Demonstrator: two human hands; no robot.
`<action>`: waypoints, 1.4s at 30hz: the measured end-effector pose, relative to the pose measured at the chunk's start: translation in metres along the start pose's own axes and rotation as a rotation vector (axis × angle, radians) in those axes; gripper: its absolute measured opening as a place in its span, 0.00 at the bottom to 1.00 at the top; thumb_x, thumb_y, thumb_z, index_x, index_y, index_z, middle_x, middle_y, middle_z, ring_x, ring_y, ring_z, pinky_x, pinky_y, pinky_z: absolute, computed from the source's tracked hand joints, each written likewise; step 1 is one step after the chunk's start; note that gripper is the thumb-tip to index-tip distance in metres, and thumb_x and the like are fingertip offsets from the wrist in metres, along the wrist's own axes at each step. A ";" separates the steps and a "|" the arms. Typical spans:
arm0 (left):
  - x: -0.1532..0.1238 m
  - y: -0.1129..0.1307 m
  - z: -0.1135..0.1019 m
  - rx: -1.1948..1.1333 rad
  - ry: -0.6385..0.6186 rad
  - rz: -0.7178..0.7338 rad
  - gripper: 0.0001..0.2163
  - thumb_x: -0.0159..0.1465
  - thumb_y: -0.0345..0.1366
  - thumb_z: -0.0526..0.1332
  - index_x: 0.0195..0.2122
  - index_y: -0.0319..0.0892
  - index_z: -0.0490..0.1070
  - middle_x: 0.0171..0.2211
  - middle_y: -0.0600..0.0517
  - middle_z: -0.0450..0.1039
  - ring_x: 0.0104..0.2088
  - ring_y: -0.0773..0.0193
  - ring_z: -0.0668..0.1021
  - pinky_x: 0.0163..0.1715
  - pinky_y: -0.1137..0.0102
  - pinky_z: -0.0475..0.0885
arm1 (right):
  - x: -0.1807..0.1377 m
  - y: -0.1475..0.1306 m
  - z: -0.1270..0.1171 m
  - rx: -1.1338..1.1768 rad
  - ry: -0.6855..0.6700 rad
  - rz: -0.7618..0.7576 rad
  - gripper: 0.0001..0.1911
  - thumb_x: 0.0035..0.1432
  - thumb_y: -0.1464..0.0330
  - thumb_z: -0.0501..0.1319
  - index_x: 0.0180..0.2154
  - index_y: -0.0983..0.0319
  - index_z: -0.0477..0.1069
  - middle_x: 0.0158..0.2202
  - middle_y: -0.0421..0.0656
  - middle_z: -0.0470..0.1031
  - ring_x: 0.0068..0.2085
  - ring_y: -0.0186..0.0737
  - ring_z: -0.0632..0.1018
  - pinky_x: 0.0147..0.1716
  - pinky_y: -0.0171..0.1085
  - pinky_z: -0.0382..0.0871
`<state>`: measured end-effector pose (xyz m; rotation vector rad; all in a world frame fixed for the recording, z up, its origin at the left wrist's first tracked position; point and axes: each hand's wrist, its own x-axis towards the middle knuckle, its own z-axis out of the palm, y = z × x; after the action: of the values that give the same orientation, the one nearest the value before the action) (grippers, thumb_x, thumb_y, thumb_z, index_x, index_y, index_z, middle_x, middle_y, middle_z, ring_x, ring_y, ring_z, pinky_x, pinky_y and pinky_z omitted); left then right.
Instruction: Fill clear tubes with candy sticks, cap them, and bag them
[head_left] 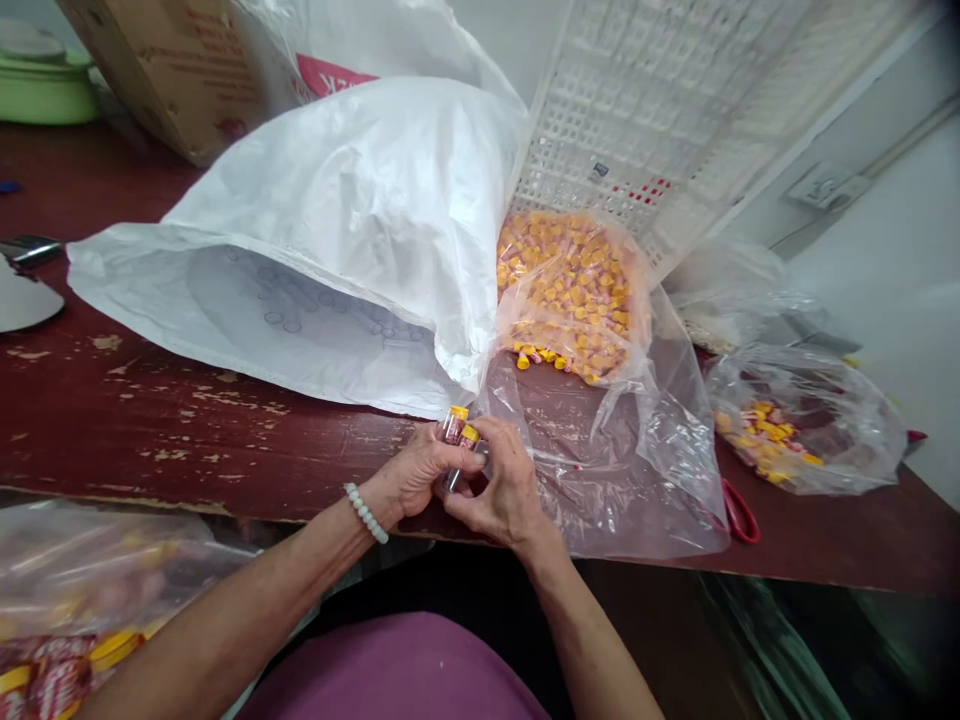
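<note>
Above the table's front edge, my left hand [421, 470] and my right hand [506, 485] meet, fingers closed. Between them are two small clear tubes with yellow caps and reddish contents. The upper tube [454, 424] sits at my left fingers. Close against it, the other tube [468, 438] is pinched by my right fingers; part of it is hidden. Just beyond my hands lies a white sack [375, 200], its mouth open, with several clear empty tubes [300, 305] inside. To the right, a clear bag [570, 290] holds many yellow-capped pieces.
A white plastic crate [675, 110] leans behind the bag. Farther right are another clear bag [840, 430] with yellow pieces and a red handle [741, 512]. A cardboard box [180, 70] stands at back left. Yellow-lidded jars [64, 675] show at lower left.
</note>
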<state>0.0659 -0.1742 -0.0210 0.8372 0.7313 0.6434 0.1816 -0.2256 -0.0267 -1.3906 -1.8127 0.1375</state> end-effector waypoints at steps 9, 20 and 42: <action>0.007 0.007 0.000 -0.011 0.048 0.158 0.11 0.44 0.28 0.67 0.29 0.37 0.68 0.23 0.57 0.67 0.23 0.73 0.69 0.24 0.77 0.65 | 0.004 0.008 -0.006 0.173 -0.128 0.214 0.44 0.42 0.64 0.70 0.59 0.61 0.53 0.54 0.49 0.66 0.52 0.45 0.70 0.51 0.44 0.66; 0.008 0.008 -0.009 -0.179 -0.100 -0.013 0.08 0.44 0.28 0.67 0.25 0.35 0.71 0.20 0.53 0.71 0.20 0.68 0.73 0.24 0.72 0.69 | 0.011 0.001 -0.003 0.072 -0.008 0.000 0.34 0.44 0.70 0.66 0.54 0.58 0.61 0.49 0.46 0.71 0.50 0.45 0.72 0.49 0.45 0.67; 0.013 -0.012 -0.017 0.071 0.024 0.134 0.16 0.47 0.32 0.68 0.30 0.40 0.60 0.17 0.61 0.63 0.13 0.74 0.66 0.13 0.77 0.63 | 0.093 0.131 -0.009 -0.150 0.154 0.562 0.12 0.56 0.67 0.57 0.37 0.69 0.72 0.35 0.54 0.74 0.39 0.48 0.74 0.44 0.49 0.65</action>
<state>0.0629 -0.1639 -0.0429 0.9509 0.7270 0.7518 0.2814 -0.1005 -0.0410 -1.9349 -1.2899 0.1809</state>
